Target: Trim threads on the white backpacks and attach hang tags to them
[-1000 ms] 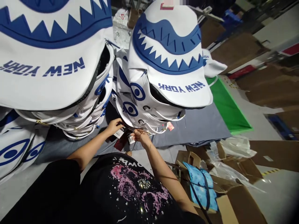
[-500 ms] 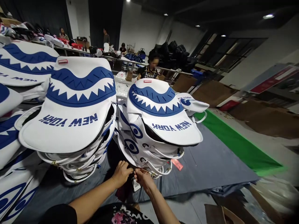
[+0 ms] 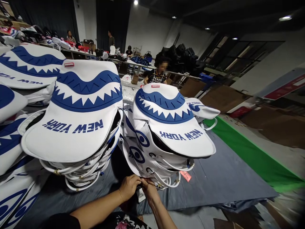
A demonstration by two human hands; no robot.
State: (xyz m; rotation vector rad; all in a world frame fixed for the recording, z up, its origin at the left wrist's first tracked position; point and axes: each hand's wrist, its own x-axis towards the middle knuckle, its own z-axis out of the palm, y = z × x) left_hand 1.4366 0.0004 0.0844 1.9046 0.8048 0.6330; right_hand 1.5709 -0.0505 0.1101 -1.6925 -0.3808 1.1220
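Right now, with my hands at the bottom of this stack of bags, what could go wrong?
Your left hand and right hand meet at the base of the right stack, so a hard tug might shift or tip it. The left stack stands close beside it and could get knocked. The white tag hangs just under your fingers and may get bent or caught.

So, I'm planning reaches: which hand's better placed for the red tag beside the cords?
Probably the right hand: it is nearer the red tag, while the left hand lies farther left.
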